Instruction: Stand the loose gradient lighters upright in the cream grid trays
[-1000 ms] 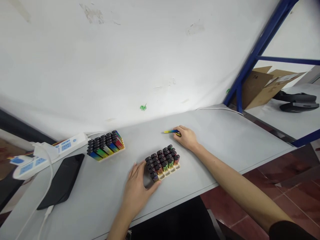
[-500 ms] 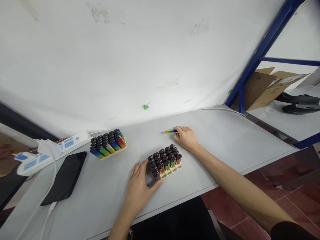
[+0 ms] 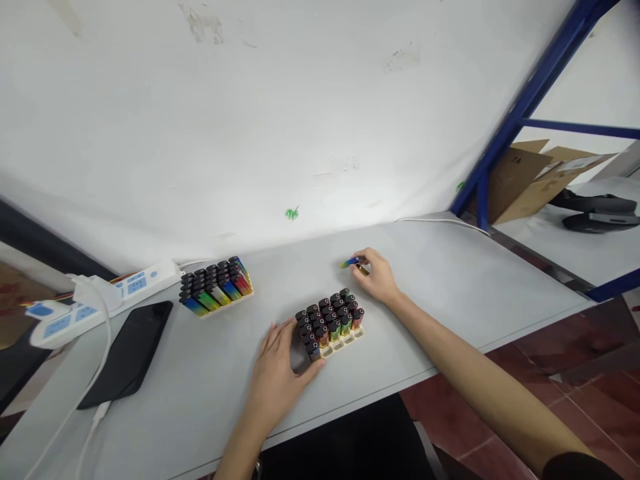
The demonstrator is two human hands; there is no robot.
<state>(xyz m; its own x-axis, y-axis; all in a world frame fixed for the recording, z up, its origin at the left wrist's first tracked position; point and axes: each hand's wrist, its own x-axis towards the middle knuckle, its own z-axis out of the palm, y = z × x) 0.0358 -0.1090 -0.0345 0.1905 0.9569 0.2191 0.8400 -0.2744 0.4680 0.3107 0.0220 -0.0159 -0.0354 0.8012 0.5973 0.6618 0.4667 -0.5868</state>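
Observation:
A cream tray of lighters (image 3: 345, 345) stands on the table before me, filled with black-topped, metallic-coloured lighters except for a front row with several bare slots. My left hand (image 3: 277, 367) braces it, thumb at the near left corner and fingers along its left side. Beyond the tray to the right, my right hand (image 3: 376, 275) pinches a blue-and-yellow lighter (image 3: 351, 262) just over the tabletop, its coloured end pointing left. A small gold-coloured piece (image 3: 363, 270) shows under those fingers; its kind is unclear.
A second tray (image 3: 227, 307), packed with colourful lighters, stands at the back left. Beside it are a black phone (image 3: 131, 353) with a cable and a white power strip (image 3: 107, 307). The wall lies behind; a blue metal frame (image 3: 515, 120) and cardboard box (image 3: 530, 180) are at right.
My right hand has shifted slightly and turned the lighter, so more of its blue side and the gold piece show. The left hand and the tray stay in place.

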